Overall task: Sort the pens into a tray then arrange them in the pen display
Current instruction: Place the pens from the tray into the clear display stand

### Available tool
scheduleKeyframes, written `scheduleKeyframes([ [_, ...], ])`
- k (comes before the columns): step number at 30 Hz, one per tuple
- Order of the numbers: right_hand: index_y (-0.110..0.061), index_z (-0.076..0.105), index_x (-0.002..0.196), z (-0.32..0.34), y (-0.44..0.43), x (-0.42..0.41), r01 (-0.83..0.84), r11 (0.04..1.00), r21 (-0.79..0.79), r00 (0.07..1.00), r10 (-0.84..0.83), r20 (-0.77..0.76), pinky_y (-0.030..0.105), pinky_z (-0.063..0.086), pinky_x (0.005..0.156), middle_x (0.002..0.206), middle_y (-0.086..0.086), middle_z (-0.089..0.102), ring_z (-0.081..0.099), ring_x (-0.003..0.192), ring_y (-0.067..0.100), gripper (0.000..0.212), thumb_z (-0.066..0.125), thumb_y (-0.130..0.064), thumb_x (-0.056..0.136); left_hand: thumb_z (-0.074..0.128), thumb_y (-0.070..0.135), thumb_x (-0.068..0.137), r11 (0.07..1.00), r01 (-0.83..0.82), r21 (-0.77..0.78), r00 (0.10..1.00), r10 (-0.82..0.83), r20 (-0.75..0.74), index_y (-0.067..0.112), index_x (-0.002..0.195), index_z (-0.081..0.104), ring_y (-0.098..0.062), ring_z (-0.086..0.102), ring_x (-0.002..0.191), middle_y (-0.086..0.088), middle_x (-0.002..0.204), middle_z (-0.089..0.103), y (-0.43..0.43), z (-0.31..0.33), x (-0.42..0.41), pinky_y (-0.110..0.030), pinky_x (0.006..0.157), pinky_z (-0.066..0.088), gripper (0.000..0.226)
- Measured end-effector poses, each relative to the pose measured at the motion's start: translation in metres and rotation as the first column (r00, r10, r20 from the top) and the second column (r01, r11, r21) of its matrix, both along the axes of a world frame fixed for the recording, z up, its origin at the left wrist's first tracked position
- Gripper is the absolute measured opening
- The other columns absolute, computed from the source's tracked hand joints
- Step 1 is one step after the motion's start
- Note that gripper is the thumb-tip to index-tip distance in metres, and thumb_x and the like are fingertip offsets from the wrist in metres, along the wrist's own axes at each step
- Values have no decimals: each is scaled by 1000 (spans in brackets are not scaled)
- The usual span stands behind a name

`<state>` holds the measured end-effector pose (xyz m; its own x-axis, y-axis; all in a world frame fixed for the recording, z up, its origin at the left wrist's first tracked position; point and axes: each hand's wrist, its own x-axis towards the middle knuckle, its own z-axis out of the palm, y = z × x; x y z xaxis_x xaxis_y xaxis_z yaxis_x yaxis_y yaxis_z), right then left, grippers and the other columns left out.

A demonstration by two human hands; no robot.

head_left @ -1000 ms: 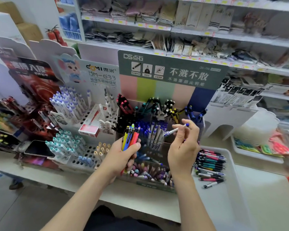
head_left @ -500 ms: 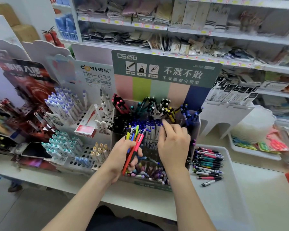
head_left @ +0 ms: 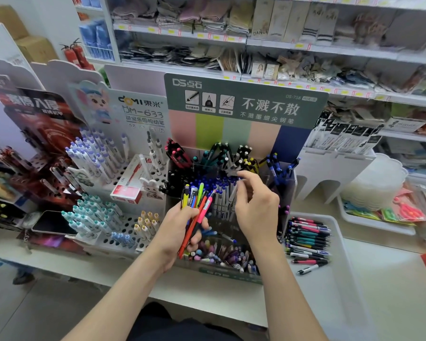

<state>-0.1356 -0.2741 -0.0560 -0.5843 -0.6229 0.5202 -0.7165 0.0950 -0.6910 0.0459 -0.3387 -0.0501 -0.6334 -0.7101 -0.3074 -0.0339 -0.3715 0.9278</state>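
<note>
My left hand [head_left: 180, 232] grips a bundle of mixed pens [head_left: 197, 200], yellow, blue, green, orange and pink, held upright in front of the pen display [head_left: 244, 102], a clear tiered stand with a green header. My right hand [head_left: 256, 207] reaches into the middle tier with curled fingers. Its thumb and forefinger pinch the top of a white pen with a blue cap [head_left: 233, 191], which stands among the row of like pens. To the right lies the white tray [head_left: 330, 303], with several pens [head_left: 305, 239] sorted in a pile at its far end.
More pen stands crowd the counter on the left, with a red box [head_left: 128, 190] and a phone [head_left: 52, 222] among them. A stack of clear containers [head_left: 374, 183] stands at the right. Stocked store shelves rise behind. The counter edge runs below my arms.
My right hand carried the white, blue-capped pen down from mid-air into the display's middle tier. My left hand stayed put with its bundle. The camera view shifted slightly.
</note>
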Motion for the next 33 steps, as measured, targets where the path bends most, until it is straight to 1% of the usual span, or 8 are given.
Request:
scheduleKeyframes([
  [3,-16,73,122,1,0,-1,9,999,45,999,-7,-48,30,57,74,92,-4,75,67,78,10,21,67,-12,103,42,14,108,1000,-2,0,1000,2,0,4,100,55,-20,43,51,-16,88,66,0,1,0,-27,44,32,18],
  [7,-14,74,117,1,-5,-11,148,978,150,979,-123,-162,48,56,84,102,6,74,67,92,28,19,67,-13,100,43,15,108,1000,4,-11,1000,-4,0,5,98,55,-21,43,51,-17,88,66,-1,2,0,-27,45,32,19],
  [11,-19,69,113,-2,-2,-6,5,952,307,979,58,-196,47,54,79,93,0,73,64,89,25,11,64,-19,103,43,15,108,1000,-9,-11,1000,9,2,5,98,55,-20,43,51,-16,88,67,-2,5,1,-28,45,33,19],
  [18,-32,79,111,-1,0,-10,188,930,317,941,-79,-328,40,39,76,101,-4,76,61,96,28,15,72,-32,97,43,17,109,1000,-5,-12,1000,5,17,3,103,57,-20,47,52,-16,91,70,0,4,2,-27,44,36,20],
  [24,-27,81,115,-2,4,-3,209,930,303,942,-108,-317,40,42,76,103,-2,78,60,94,28,21,67,-30,100,44,16,108,1000,-8,-16,999,9,40,-8,106,62,-19,49,50,-12,79,70,4,4,1,-27,42,37,30],
  [27,-16,77,123,5,14,10,167,977,129,981,-152,-120,36,52,87,108,-2,77,65,98,18,25,64,-23,103,44,16,107,1000,-2,-26,999,3,37,-6,105,63,-19,49,50,-13,84,72,6,3,1,-26,42,37,30],
  [30,-20,77,120,10,20,36,-40,994,104,944,4,329,20,55,75,84,-11,76,68,75,3,23,65,-32,104,45,16,108,999,13,-34,1000,-13,24,-2,107,62,-19,47,50,-16,90,72,8,2,2,-26,42,36,25],
  [33,-24,77,104,2,22,51,-251,965,77,747,142,650,45,63,82,80,-3,77,70,73,10,17,64,-35,105,45,13,109,997,37,-72,999,-34,36,-2,108,62,-19,48,48,-14,84,71,10,2,3,-26,39,38,22],
])
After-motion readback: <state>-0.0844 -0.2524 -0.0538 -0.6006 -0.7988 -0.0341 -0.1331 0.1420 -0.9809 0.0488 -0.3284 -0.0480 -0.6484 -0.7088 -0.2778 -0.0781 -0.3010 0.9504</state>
